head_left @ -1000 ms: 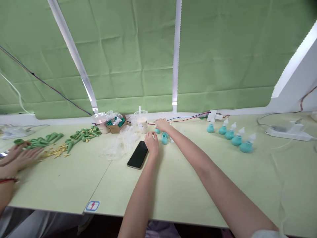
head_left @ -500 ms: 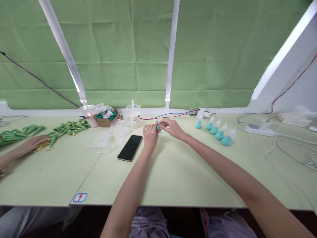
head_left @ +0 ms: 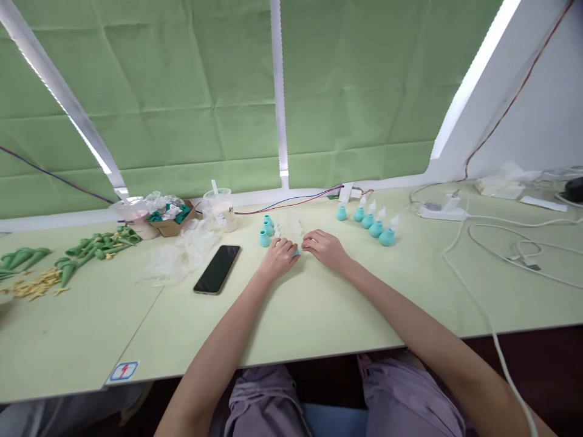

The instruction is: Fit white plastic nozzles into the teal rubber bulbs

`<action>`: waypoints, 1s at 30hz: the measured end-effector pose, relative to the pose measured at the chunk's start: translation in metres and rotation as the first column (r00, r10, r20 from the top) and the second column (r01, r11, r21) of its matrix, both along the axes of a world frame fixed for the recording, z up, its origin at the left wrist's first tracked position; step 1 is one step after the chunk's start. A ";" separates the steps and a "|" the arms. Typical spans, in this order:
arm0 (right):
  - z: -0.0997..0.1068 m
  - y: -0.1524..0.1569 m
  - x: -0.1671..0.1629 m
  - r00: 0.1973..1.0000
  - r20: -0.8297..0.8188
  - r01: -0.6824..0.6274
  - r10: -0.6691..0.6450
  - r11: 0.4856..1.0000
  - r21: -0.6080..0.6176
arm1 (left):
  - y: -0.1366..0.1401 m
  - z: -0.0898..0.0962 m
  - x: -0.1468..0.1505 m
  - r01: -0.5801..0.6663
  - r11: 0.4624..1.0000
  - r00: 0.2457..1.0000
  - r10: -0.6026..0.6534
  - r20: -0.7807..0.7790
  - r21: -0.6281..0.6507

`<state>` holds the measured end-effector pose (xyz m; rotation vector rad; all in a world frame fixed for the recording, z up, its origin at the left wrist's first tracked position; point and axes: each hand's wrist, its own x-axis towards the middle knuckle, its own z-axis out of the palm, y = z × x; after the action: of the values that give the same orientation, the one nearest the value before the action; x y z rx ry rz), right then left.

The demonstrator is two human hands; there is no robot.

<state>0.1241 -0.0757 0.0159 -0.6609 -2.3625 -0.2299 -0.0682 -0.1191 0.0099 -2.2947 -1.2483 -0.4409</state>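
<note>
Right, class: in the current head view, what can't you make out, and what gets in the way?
- Head view: most of the teal rounded piece, covered by the fingers of the left hand.
- Head view: whatever the fingertips of the right hand may pinch; too small, partly hidden by those fingers.
- Head view: exact shapes of the small whitish pieces; too small and blurred.
- Head view: the rest of the black object, cut off by the right edge.
</note>
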 end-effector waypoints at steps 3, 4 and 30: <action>0.002 0.002 0.003 0.986 0.165 -0.023 0.017 0.999 0.037 | -0.001 0.000 0.003 0.055 0.997 0.995 -0.059 -0.074 -0.062; 0.002 0.002 0.004 0.977 0.209 -0.035 0.026 0.999 0.037 | -0.001 0.000 0.004 0.073 0.994 0.992 -0.081 -0.095 -0.084; 0.003 0.035 0.005 0.807 -0.576 -0.340 -0.129 0.695 -0.633 | 0.002 0.006 0.002 0.023 0.999 0.998 -0.022 0.052 -0.023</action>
<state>0.1294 -0.0412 0.0188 -0.7830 -1.7967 0.9045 -0.0661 -0.1167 0.0162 -2.3326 -1.2603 -0.4990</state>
